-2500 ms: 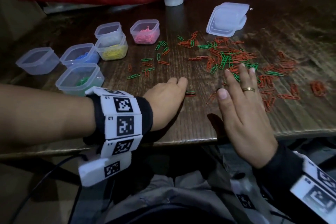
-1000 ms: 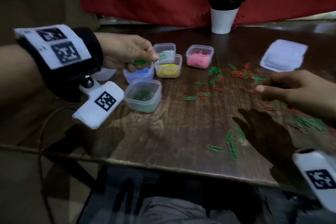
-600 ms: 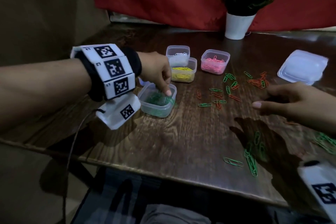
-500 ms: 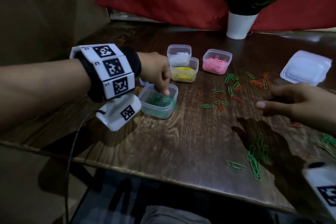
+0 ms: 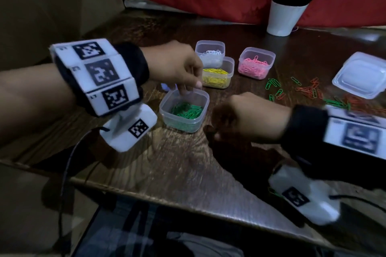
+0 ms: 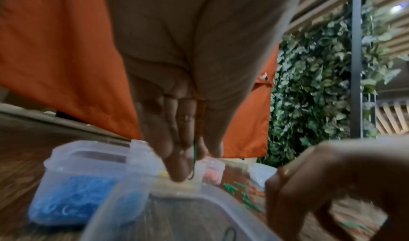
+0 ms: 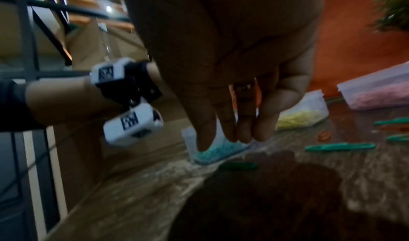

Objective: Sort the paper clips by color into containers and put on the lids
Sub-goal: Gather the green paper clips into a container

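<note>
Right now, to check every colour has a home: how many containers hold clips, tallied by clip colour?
Green container: 1
Yellow container: 1
White container: 1
Pink container: 1
Blue container: 1
Total: 5

We see clear plastic tubs [image 5: 183, 108] holding green, yellow [image 5: 217, 77], pink [image 5: 253, 67] and white paper clips [image 5: 211, 54], with blue ones in another tub [image 6: 73, 192]. Loose green and orange-red clips [image 5: 309, 91] lie on the dark brown wooden table [image 5: 167, 162]. Both wrists carry white bands [image 5: 94, 75] printed with black square codes (the backdrop is red).
</note>
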The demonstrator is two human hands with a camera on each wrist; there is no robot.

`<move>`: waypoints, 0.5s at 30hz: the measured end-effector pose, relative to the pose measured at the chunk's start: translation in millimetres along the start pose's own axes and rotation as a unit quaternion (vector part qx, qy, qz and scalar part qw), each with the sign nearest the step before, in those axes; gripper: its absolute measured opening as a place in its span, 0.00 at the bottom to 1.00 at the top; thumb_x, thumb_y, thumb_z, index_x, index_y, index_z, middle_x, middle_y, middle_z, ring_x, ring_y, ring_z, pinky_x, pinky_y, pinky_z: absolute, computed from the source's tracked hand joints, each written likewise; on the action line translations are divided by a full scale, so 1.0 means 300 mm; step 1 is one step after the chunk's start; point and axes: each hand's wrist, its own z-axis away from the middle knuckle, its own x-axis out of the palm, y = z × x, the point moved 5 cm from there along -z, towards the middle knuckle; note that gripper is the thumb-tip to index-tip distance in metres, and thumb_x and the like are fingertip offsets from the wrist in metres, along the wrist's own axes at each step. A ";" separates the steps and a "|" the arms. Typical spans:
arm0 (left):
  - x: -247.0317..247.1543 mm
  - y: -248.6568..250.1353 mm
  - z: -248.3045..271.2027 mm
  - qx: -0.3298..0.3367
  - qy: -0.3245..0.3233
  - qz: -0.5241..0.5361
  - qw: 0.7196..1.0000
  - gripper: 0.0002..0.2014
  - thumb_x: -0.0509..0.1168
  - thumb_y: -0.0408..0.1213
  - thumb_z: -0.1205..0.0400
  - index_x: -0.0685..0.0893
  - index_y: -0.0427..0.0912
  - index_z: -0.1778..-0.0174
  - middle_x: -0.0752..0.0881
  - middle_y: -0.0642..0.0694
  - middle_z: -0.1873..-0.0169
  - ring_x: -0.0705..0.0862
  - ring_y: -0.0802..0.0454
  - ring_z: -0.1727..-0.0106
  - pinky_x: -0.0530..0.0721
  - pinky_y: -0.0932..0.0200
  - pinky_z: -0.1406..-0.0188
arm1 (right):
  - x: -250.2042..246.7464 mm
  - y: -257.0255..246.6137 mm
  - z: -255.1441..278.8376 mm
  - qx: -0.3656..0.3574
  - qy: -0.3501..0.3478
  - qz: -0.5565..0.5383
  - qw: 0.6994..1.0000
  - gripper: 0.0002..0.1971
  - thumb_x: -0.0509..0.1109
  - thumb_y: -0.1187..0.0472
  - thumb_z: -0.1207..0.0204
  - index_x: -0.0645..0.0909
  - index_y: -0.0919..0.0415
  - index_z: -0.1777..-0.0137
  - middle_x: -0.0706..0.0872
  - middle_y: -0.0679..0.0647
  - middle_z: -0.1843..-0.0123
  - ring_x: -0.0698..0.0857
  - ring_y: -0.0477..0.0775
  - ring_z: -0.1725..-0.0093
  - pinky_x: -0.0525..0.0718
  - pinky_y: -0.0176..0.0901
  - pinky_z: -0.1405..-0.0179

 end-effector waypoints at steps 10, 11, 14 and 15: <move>0.062 -0.028 0.039 -0.008 -0.040 -0.036 0.999 0.09 0.69 0.36 0.22 0.82 0.43 0.47 0.88 0.53 0.64 0.81 0.69 0.70 0.73 0.78 0.74 | 0.011 0.038 -0.078 0.045 -0.107 -0.067 0.991 0.04 0.70 0.64 0.26 0.81 0.62 0.61 0.84 0.57 0.63 0.79 0.51 0.67 0.77 0.40 0.67; 0.067 -0.023 0.042 -0.004 -0.032 -0.063 0.997 0.12 0.72 0.37 0.24 0.80 0.44 0.47 0.88 0.54 0.63 0.81 0.68 0.69 0.73 0.76 0.72 | -0.026 0.040 -0.087 0.048 -0.083 -0.091 0.991 0.07 0.69 0.66 0.25 0.79 0.61 0.64 0.83 0.55 0.65 0.78 0.49 0.69 0.76 0.38 0.71; 0.065 -0.014 0.051 0.009 0.003 -0.137 0.991 0.13 0.76 0.40 0.29 0.85 0.40 0.53 0.87 0.52 0.65 0.80 0.65 0.67 0.71 0.74 0.70 | -0.119 0.003 -0.130 0.019 0.036 -0.149 0.988 0.10 0.69 0.66 0.25 0.77 0.57 0.67 0.79 0.51 0.71 0.75 0.44 0.75 0.73 0.28 0.83; 0.057 -0.013 0.052 0.014 0.017 -0.148 0.989 0.11 0.75 0.40 0.29 0.86 0.40 0.54 0.85 0.53 0.67 0.79 0.67 0.70 0.70 0.76 0.71 | -0.127 -0.021 -0.138 0.013 0.048 -0.176 0.983 0.08 0.69 0.66 0.24 0.78 0.58 0.65 0.79 0.51 0.71 0.76 0.42 0.77 0.73 0.27 0.84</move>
